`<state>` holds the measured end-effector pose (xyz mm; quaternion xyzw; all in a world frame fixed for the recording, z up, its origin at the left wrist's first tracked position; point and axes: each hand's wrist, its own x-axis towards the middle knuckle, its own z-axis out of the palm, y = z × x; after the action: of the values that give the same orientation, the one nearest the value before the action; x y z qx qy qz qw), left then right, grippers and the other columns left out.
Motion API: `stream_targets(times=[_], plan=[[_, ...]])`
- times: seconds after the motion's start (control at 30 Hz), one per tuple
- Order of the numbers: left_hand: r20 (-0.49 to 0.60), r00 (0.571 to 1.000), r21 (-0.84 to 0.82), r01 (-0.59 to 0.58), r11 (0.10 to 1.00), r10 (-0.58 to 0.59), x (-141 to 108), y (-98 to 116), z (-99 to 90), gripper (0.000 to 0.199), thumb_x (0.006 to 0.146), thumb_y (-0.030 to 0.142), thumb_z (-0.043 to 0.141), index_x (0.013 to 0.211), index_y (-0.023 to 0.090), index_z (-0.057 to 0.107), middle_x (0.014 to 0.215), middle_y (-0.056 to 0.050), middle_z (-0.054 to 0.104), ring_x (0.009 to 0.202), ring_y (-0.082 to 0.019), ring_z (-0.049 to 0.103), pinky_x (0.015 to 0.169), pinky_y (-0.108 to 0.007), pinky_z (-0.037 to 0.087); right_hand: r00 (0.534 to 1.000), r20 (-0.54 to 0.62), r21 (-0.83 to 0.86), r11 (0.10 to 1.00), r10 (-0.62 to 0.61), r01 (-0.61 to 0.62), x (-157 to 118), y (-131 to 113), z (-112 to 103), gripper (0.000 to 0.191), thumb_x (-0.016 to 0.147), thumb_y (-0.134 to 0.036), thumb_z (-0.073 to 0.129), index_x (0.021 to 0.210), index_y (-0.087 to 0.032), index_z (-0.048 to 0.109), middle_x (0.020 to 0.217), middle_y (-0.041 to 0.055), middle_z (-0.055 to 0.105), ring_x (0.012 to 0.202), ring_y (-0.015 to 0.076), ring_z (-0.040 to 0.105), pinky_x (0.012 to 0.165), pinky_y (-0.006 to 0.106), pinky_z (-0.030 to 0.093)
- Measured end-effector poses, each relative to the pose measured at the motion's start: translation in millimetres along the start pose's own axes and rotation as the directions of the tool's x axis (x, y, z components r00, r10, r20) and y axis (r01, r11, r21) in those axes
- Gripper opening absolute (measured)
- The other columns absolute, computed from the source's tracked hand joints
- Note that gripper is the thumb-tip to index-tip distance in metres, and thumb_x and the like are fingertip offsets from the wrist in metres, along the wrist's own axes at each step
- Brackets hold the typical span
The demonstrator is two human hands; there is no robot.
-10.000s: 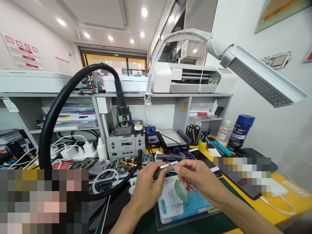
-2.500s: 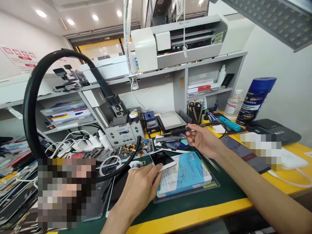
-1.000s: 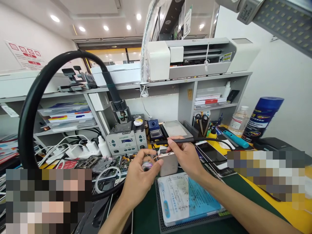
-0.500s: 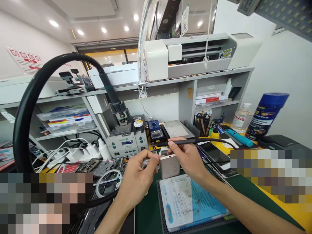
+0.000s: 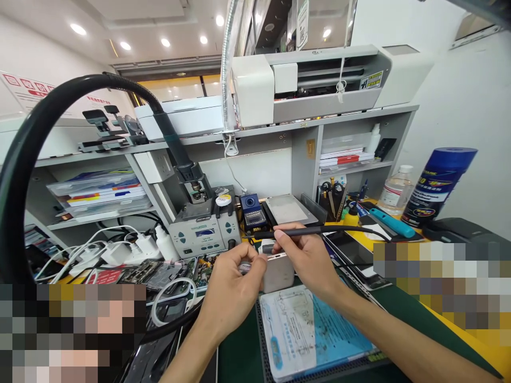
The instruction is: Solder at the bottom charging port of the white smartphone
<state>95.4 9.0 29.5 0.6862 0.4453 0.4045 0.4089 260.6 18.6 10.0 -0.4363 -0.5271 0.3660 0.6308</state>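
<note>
My right hand grips a black soldering iron held nearly level, its cable running off to the right and its front end pointing left. Just left of it, my left hand is closed in a pinch at the corner of a small beige-grey box with slots along its top edge. What sits in that pinch is too small and covered to make out. The box stands upright behind a white and blue flat case with dark stains, and both hands are close above it.
A grey rework station with a hot-air handle on a thick black hose stands at left. Behind are a small blue unit and scissors in a holder. A spray can and clear bottle stand right; circuit boards and white cables lie left.
The view has shifted slightly. My left fingertips have edged right, towards the box's top corner. My right hand keeps the same grip on the soldering iron.
</note>
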Motion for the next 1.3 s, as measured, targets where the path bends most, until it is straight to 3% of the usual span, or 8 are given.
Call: stream_targets(times=[0.2,0.27,0.33,0.43,0.53,0.73,1.03,1.3], plan=[[-0.104,0.981,0.114,-0.151,0.982,0.163,-8,-8,0.3,0.033,0.098,0.039,0.057,0.070,0.021,0.054,0.058,0.005,0.056,0.049,-0.009,0.049,0.052,-0.022,0.039,1.000,0.001,0.005,1.000,0.005,-0.005,0,0,0,0.028,0.089,-0.049,0.072,0.098,-0.023,0.068,0.071,0.0009,0.069,0.074,0.0245,0.070,0.071,0.036,0.054],[-0.143,0.920,0.274,-0.318,0.908,0.365,-10,-12,-1.3,0.020,0.098,0.030,0.059,0.080,0.021,0.063,0.066,0.003,0.065,0.056,-0.010,0.057,0.058,-0.022,0.043,1.000,0.004,0.002,1.000,0.004,-0.004,1,0,1,0.027,0.090,-0.048,0.071,0.099,-0.022,0.068,0.072,0.0010,0.070,0.073,0.0238,0.070,0.071,0.036,0.054],[-0.110,0.812,0.426,-0.482,0.765,0.573,-12,-17,-3.2,0.008,0.096,0.019,0.061,0.095,0.021,0.069,0.079,0.001,0.074,0.065,-0.011,0.065,0.064,-0.022,0.048,1.000,0.005,-0.004,1.000,0.002,-0.002,1,0,0,0.027,0.090,-0.047,0.070,0.099,-0.022,0.068,0.072,0.0011,0.070,0.074,0.0233,0.070,0.071,0.035,0.054],[-0.050,0.721,0.490,-0.585,0.646,0.691,-13,-22,-4.9,0.019,0.094,0.011,0.064,0.110,0.020,0.070,0.090,-0.002,0.079,0.069,-0.012,0.071,0.066,-0.021,0.052,1.000,0.008,-0.009,1.000,-0.002,0.002,0,0,0,0.027,0.091,-0.048,0.070,0.099,-0.023,0.069,0.073,0.0013,0.071,0.075,0.0234,0.070,0.073,0.035,0.054],[-0.051,0.716,0.516,-0.578,0.632,0.696,-14,-23,-4.0,0.019,0.095,0.012,0.062,0.111,0.020,0.068,0.089,-0.003,0.080,0.069,-0.014,0.073,0.065,-0.023,0.054,1.000,0.015,-0.010,1.000,-0.005,0.006,0,0,-1,0.029,0.090,-0.050,0.070,0.099,-0.022,0.069,0.073,0.0017,0.071,0.075,0.0239,0.070,0.073,0.036,0.054],[-0.052,0.776,0.570,-0.494,0.657,0.629,-16,-20,1.3,0.007,0.098,0.016,0.055,0.100,0.022,0.058,0.074,0.002,0.074,0.057,-0.014,0.069,0.054,-0.024,0.047,1.000,0.008,-0.014,1.000,-0.008,0.009,1,0,0,0.027,0.090,-0.049,0.071,0.098,-0.023,0.069,0.071,0.0016,0.071,0.073,0.0240,0.070,0.071,0.036,0.054],[-0.019,0.689,0.694,-0.513,0.505,0.725,-14,-22,4.9,0.014,0.094,0.010,0.057,0.103,0.019,0.061,0.080,-0.003,0.074,0.067,-0.018,0.072,0.059,-0.028,0.049,1.000,0.014,-0.014,1.000,-0.009,0.010,1,0,1,0.023,0.092,-0.045,0.069,0.098,-0.023,0.068,0.071,0.0010,0.070,0.073,0.0230,0.069,0.071,0.035,0.053],[0.029,0.657,0.784,-0.483,0.391,0.753,-15,-18,8.6,0.011,0.094,0.008,0.055,0.100,0.017,0.058,0.074,-0.003,0.070,0.060,-0.018,0.068,0.053,-0.031,0.044,1.000,0.019,-0.019,1.000,-0.011,0.011,1,0,0,0.024,0.093,-0.043,0.068,0.100,-0.020,0.068,0.073,0.0011,0.070,0.074,0.0212,0.069,0.072,0.033,0.053]])
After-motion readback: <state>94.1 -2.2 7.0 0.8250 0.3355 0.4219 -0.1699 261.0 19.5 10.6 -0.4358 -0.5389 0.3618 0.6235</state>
